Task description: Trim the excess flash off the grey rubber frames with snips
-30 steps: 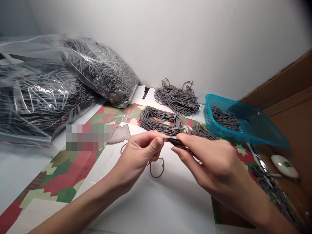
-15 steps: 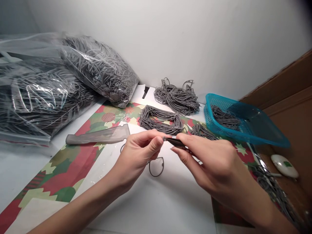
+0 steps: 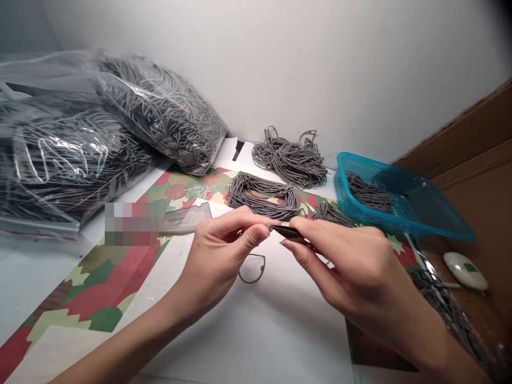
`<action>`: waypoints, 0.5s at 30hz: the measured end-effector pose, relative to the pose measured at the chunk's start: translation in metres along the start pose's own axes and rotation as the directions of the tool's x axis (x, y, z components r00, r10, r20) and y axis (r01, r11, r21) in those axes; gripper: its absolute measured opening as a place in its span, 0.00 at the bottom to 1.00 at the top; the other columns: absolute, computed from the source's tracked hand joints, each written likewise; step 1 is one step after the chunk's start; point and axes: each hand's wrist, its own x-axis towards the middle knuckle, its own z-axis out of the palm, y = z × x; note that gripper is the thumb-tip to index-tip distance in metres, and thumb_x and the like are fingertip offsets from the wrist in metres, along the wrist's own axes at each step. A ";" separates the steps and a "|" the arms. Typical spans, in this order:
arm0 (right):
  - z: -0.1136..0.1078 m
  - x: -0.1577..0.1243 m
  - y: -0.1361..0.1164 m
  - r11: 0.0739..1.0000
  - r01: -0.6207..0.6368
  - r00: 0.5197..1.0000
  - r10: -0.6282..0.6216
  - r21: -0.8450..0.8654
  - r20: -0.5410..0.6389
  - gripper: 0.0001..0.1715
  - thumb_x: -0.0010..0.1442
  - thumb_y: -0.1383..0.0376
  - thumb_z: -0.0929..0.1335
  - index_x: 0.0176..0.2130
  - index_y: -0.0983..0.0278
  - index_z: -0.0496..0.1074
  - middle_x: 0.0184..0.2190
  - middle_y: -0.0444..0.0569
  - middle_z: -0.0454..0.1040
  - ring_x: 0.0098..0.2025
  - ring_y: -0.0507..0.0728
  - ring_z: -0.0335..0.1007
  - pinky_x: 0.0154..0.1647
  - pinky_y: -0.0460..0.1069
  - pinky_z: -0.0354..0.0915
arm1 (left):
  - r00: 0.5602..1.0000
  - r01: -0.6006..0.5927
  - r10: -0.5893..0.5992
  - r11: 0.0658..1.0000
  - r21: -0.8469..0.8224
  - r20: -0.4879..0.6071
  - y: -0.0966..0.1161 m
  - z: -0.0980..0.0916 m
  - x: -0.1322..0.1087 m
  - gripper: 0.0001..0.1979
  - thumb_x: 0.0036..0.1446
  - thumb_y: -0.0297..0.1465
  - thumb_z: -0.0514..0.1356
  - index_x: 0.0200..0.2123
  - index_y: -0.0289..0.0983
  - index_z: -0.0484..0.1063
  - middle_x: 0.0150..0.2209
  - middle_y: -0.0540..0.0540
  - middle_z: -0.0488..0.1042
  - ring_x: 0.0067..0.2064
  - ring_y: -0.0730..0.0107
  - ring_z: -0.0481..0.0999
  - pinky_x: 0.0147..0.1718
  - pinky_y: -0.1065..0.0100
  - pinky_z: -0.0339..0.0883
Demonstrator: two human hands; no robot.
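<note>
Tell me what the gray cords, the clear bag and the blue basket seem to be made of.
The gray cords look like matte rubber or soft plastic: they bend in loose curves and show little shine. The bag seems to be thin, glossy plastic film, with bright glare and creases. The basket looks like smooth molded plastic with a slight sheen and a perforated wall.
</note>
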 end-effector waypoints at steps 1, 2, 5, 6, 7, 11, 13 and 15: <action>0.000 0.000 0.000 1.000 -0.003 1.000 0.003 0.010 0.003 0.06 0.66 0.67 0.65 0.36 0.65 0.70 0.34 0.48 0.79 0.33 0.53 0.76 0.34 0.47 0.61 | 1.000 -0.019 0.019 1.000 0.015 -0.001 0.001 0.000 0.000 0.07 0.53 0.42 0.66 0.31 0.48 0.82 0.21 0.54 0.64 0.24 0.79 0.60 0.23 0.74 0.55; 0.000 0.000 0.000 1.000 -0.006 1.000 0.006 0.022 0.006 0.06 0.66 0.67 0.65 0.36 0.65 0.70 0.34 0.48 0.79 0.32 0.53 0.75 0.33 0.47 0.61 | 0.999 -0.039 0.039 0.999 0.032 -0.004 0.002 0.001 0.000 0.07 0.53 0.42 0.66 0.31 0.48 0.82 0.21 0.54 0.64 0.24 0.79 0.60 0.22 0.75 0.55; 0.000 0.001 0.000 0.999 -0.014 1.000 0.013 0.051 0.013 0.06 0.66 0.67 0.65 0.35 0.65 0.70 0.32 0.47 0.78 0.28 0.51 0.71 0.30 0.47 0.59 | 0.997 -0.072 0.074 0.994 0.086 -0.013 0.004 0.001 0.001 0.08 0.53 0.42 0.66 0.29 0.45 0.82 0.20 0.55 0.64 0.24 0.79 0.61 0.22 0.76 0.56; -0.001 0.001 0.001 0.998 -0.018 1.000 0.017 0.056 0.015 0.06 0.66 0.67 0.65 0.36 0.65 0.70 0.31 0.47 0.77 0.27 0.51 0.70 0.29 0.47 0.58 | 0.997 -0.072 0.074 0.993 0.095 -0.019 0.005 0.001 0.001 0.09 0.53 0.42 0.66 0.29 0.44 0.81 0.20 0.55 0.64 0.24 0.79 0.61 0.22 0.76 0.56; -0.001 0.002 0.001 0.998 -0.025 1.000 0.023 0.062 0.019 0.06 0.66 0.67 0.65 0.36 0.66 0.70 0.30 0.46 0.76 0.26 0.50 0.68 0.28 0.47 0.57 | 0.997 -0.067 0.070 0.993 0.097 -0.023 0.004 0.001 0.001 0.09 0.53 0.42 0.66 0.29 0.44 0.81 0.20 0.55 0.64 0.24 0.80 0.61 0.22 0.77 0.56; -0.002 0.006 0.001 0.997 -0.045 0.999 0.045 0.062 0.002 0.07 0.65 0.67 0.65 0.38 0.67 0.71 0.23 0.42 0.69 0.22 0.49 0.60 0.24 0.47 0.52 | 1.000 0.004 -0.003 0.999 0.053 -0.025 0.001 0.000 0.002 0.10 0.53 0.42 0.66 0.28 0.43 0.80 0.23 0.54 0.65 0.24 0.80 0.61 0.21 0.78 0.57; -0.003 0.007 0.002 0.998 -0.046 0.999 0.047 0.046 -0.027 0.07 0.65 0.66 0.65 0.39 0.68 0.71 0.23 0.42 0.67 0.22 0.49 0.57 0.23 0.47 0.51 | 0.996 0.083 -0.083 0.996 -0.011 -0.019 0.000 0.000 0.001 0.10 0.52 0.43 0.67 0.29 0.44 0.80 0.23 0.54 0.64 0.23 0.80 0.60 0.19 0.79 0.56; -0.003 0.006 0.001 0.998 -0.060 0.997 0.061 0.032 -0.041 0.08 0.65 0.66 0.65 0.41 0.70 0.71 0.23 0.41 0.65 0.22 0.49 0.56 0.23 0.47 0.51 | 0.985 0.173 -0.174 0.981 -0.086 -0.003 0.000 0.000 0.001 0.10 0.51 0.44 0.67 0.30 0.45 0.80 0.21 0.54 0.61 0.22 0.80 0.58 0.17 0.80 0.54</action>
